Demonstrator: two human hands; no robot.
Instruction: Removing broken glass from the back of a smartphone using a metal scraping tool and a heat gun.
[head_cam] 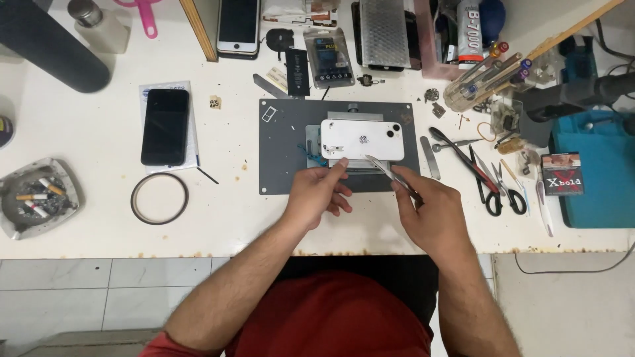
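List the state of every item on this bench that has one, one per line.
White smartphone: face down on the grey work mat, clamped in a holder.
Left hand: fingers touching the phone's lower edge.
Right hand: gripping metal tweezers, tips at the phone's edge.
Black smartphone: screen dark, lying flat.
Metal ashtray: holds cigarette butts.
Black-handled scissors: closed.

Bright, even overhead light fills the white table [99, 132], which looks nearly washed out. Around the grey mat [278, 165], shadows are short and soft. The white phone [362, 139] on the mat carries mild glare. Focus is sharp near the mat; straight edges bow slightly far from it, toward the corners.
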